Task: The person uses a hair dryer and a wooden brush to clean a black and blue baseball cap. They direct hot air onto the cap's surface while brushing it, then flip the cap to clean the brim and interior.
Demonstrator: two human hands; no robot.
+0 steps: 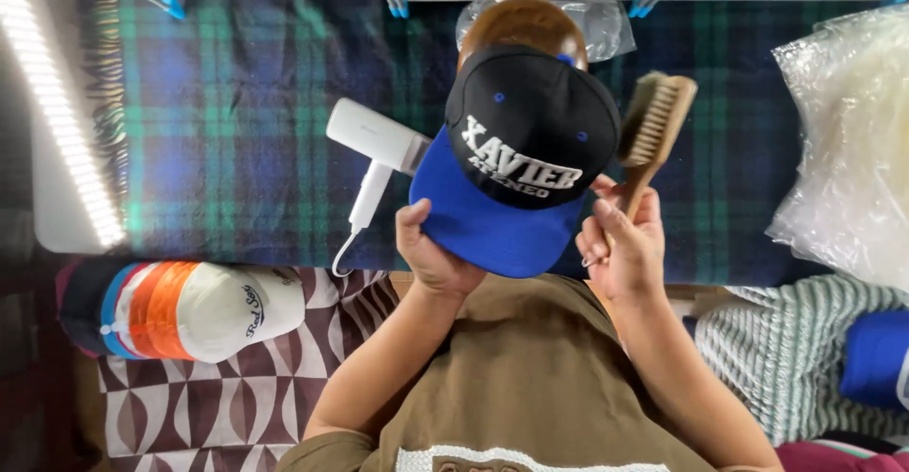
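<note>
My left hand (431, 254) grips the blue brim of a black cap (530, 141) with white raised lettering on its front. The cap sits over a brown rounded wooden form (521, 22), tilted toward me. In my right hand (620, 245) I hold a wooden brush (653, 122) by its handle, bristles facing left, close beside the cap's right side. Whether the bristles touch the cap I cannot tell.
A white handheld steamer (374, 145) with a cord lies on the blue-green plaid cloth (237, 131) left of the cap. A stack of caps (180, 309) lies at the lower left. Clear plastic bags (847, 141) sit at the right, a striped cloth (786, 358) below them.
</note>
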